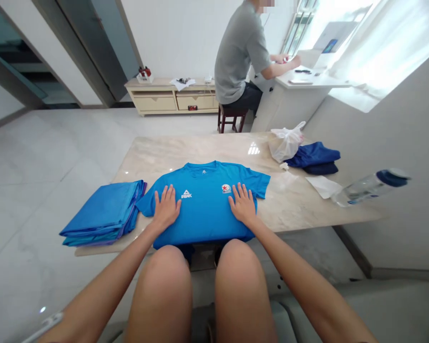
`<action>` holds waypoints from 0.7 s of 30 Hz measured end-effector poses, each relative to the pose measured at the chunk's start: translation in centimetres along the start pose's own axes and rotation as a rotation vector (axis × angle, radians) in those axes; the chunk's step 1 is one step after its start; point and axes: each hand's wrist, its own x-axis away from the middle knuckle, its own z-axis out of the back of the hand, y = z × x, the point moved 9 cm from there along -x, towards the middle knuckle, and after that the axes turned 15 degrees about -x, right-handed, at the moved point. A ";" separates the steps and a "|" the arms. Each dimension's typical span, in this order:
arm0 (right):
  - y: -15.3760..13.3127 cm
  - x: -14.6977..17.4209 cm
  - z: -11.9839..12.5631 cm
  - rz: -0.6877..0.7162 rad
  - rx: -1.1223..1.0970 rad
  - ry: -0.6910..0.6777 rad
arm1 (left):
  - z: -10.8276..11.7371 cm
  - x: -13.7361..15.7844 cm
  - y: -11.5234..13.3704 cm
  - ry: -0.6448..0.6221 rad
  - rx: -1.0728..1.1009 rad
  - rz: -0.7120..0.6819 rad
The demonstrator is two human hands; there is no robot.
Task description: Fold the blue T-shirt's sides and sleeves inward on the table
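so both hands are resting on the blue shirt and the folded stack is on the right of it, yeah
The side is wrong: in the head view, the folded stack is on the left of the blue shirt. The left hand and right hand do rest on the shirt.

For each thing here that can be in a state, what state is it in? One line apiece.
Blue T-shirt: spread out, printed front up
Left hand: open, palm down on the T-shirt
Right hand: open, palm down on the T-shirt
Clothes stack: folded
Plastic bag: bulging; whether tied, unclear
Dark-blue cloth: heaped
Bottle: lid on
Stool: occupied
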 end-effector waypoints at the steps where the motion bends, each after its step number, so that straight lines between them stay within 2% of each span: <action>1: 1.0 1.2 0.2 -0.030 0.002 0.009 | -0.4 1.4 -1.1 -0.024 0.001 0.066; 3: 2.7 2.5 0.8 -0.072 0.010 0.022 | -1.0 3.1 -2.8 -0.073 0.015 0.191; 6: 3.8 2.1 1.4 -0.108 0.023 0.033 | -0.9 2.8 -3.3 -0.103 0.037 0.275; 12: 4.9 -1.2 1.0 -0.127 0.014 0.045 | -0.6 -2.0 -2.3 -0.115 0.035 0.243; 17: 6.1 -5.0 0.6 -0.094 0.007 0.056 | -1.2 -6.5 -2.7 -0.079 0.031 0.182; 21: 6.9 -8.7 0.1 -0.087 0.017 0.069 | -2.0 -10.1 -3.1 -0.107 0.013 0.160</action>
